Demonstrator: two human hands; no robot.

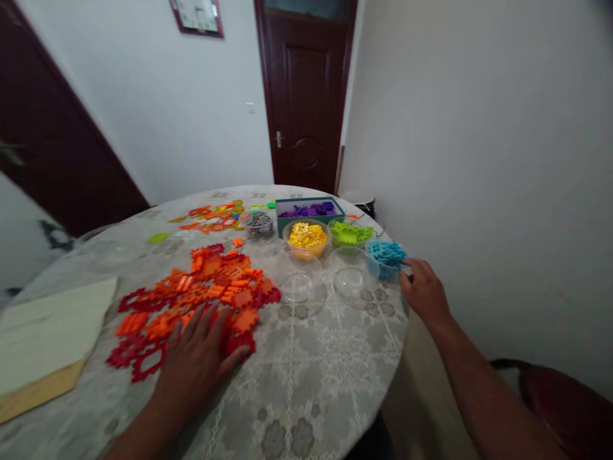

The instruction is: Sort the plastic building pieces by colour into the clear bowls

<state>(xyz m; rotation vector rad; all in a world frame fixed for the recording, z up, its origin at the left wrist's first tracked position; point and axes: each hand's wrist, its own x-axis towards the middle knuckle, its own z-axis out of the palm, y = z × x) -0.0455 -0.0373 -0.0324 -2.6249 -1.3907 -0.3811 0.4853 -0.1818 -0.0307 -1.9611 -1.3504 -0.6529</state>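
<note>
My left hand (198, 354) lies with fingers spread over the near edge of a pile of red and orange plastic building pieces (225, 271). At the table's right edge, my right hand (424, 287) has its thumb and fingers closed on the rim of a clear plastic bowl (387, 271) holding blue pieces (385, 252). Beside that bowl are a bowl of lime green pieces (351, 233) and one of yellow pieces (306, 236). Two clear bowls without pieces, one on the left (297, 287) and one on the right (352, 281), stand in front of them.
Behind the bowls sits a green-edged box (282, 225) with purple pieces (309, 209). A bowl of grey pieces (259, 225) is to its left, near scattered mixed pieces (213, 218). A pale board (52, 332) lies at left on the patterned tablecloth (330, 370). A wall (479, 160) borders the right side.
</note>
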